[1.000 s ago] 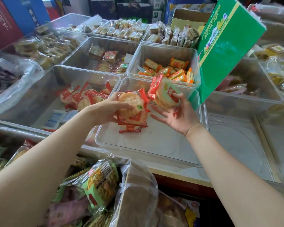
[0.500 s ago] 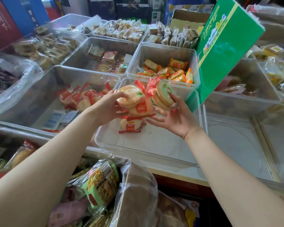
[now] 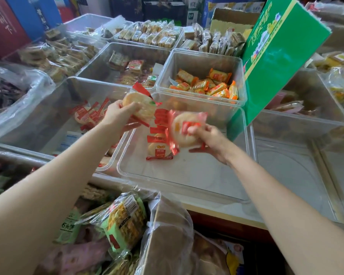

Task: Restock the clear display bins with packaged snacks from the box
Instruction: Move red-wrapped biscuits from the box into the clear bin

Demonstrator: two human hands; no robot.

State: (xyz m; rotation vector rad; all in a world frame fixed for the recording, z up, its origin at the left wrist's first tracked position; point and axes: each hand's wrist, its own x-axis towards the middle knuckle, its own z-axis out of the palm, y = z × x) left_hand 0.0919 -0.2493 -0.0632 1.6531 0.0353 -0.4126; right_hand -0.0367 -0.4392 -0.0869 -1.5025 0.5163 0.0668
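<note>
Hovering over the near clear bin [image 3: 187, 181], the right hand [image 3: 209, 141] grips a rice-cracker packet [image 3: 184, 133] directly above it, while the left hand [image 3: 117, 114] clasps another packet [image 3: 139, 104] nearer the neighbouring bin [image 3: 38, 124].

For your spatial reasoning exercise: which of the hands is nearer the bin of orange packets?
Right. The right hand holds a cracker pack just in front of the orange-packet bin; the left hand, gripping another pack, is off to the bin's left, over the neighbouring bin's edge.

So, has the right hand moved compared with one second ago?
Yes. The right hand has turned over and now grips its rice cracker packet from above. It sits lower and further right inside the near clear bin, away from the left hand.
</note>
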